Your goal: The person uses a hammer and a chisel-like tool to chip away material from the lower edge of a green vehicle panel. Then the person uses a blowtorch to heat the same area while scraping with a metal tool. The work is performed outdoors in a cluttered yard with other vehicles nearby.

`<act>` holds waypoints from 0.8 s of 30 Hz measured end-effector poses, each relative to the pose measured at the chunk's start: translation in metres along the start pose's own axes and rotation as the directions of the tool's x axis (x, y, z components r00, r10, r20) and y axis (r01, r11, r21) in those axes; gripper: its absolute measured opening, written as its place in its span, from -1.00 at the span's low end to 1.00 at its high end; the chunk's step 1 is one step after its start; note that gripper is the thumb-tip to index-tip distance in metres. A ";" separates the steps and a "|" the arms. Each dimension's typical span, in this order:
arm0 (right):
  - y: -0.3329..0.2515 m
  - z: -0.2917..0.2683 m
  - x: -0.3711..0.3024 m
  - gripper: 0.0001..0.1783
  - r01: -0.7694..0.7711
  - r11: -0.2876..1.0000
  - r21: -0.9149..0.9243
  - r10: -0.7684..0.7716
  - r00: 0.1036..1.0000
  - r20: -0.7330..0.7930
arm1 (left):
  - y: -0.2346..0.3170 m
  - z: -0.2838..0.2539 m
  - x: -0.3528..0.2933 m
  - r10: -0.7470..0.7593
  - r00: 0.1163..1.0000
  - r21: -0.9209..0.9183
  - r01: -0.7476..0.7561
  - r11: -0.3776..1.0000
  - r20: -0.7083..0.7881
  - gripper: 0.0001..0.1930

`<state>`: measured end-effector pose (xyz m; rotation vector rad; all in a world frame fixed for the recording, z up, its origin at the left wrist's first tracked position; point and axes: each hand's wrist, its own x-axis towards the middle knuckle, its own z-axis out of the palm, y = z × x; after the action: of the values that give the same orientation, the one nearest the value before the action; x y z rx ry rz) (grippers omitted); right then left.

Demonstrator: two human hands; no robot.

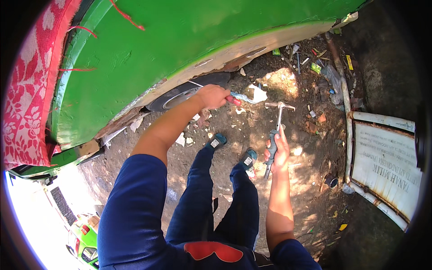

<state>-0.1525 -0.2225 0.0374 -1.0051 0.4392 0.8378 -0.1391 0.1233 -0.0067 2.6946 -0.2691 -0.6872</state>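
Note:
My left hand point(213, 96) is closed around a screwdriver point(234, 100). Its red handle end sticks out on the right, and a thin metal shaft runs left toward the lower edge of a green vehicle body point(180, 40). Along that edge the paint gives way to a tan, chipped strip point(198, 67), with a wheel point(180, 96) under it. My right hand point(280, 148) grips a hammer point(280, 106) by its dark grey handle. The metal head points up and away, a short gap to the right of the screwdriver handle.
Bare dirt ground point(198, 121) carries pale broken flakes point(181, 139) and litter. A white sign board point(384, 155) on a rusty pipe frame stands at the right. Red-and-white patterned cloth point(27, 99) hangs over the vehicle at left. Another green vehicle point(85, 240) is at lower left.

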 end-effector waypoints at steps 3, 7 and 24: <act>0.001 0.005 0.000 -0.31 0.030 0.999 0.035 -0.029 0.999 -0.030 | 0.004 -0.005 0.002 -0.012 0.994 0.048 0.007 0.999 0.107 -0.76; 0.009 0.025 -0.001 -0.30 0.086 0.993 0.082 -0.075 0.989 -0.124 | -0.013 0.007 0.012 0.069 0.994 0.014 -0.071 0.997 0.084 -0.75; 0.083 0.066 -0.010 -0.31 0.141 0.972 0.191 -0.082 0.955 -0.286 | -0.017 0.012 0.025 0.069 0.990 0.156 -0.088 0.984 0.125 -0.73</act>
<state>-0.2265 -0.1465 0.0303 -0.9436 0.6881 0.5369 -0.1213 0.1292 -0.0335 2.7809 -0.4781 -0.8374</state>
